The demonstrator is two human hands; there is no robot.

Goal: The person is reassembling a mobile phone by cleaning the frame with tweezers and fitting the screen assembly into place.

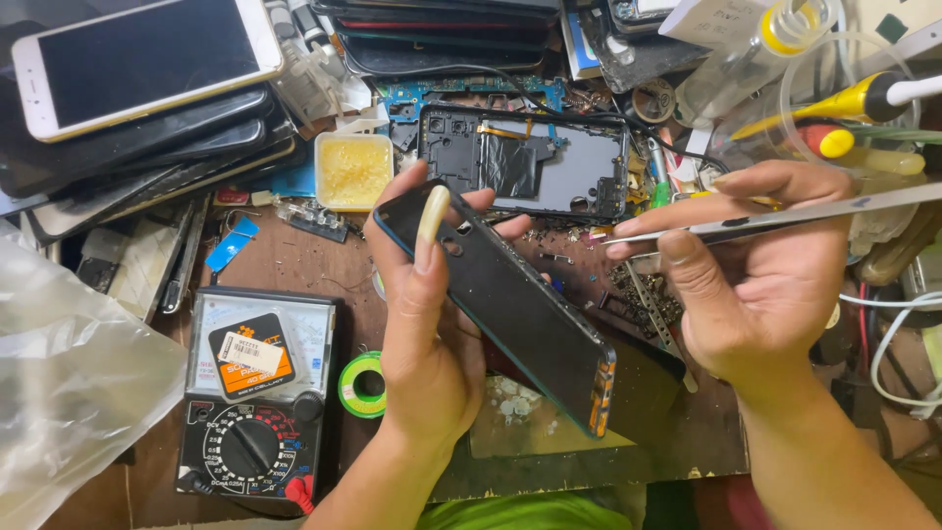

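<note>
Black phone body (510, 309) is gripped edgewise in left hand (427, 344), thumb laid across its upper end. Metal tweezers (775, 218) are pinched shut-handed in right hand (760, 285), tips just beside the phone's top.

— Where's the meter (257, 393)?
— At eight o'clock from the held phone (510, 304). Solder reel (362, 385) just right of it.
— And the opened phone (525, 162)?
— Twelve o'clock, behind. Stacked phones (137, 98) at ten.

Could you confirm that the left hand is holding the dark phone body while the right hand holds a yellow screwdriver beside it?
Not quite. The left hand does hold the dark phone body, but the right hand holds metal tweezers, not a yellow screwdriver. The yellow-handled screwdriver lies untouched at the back of the bench, as the head view shows.
</note>
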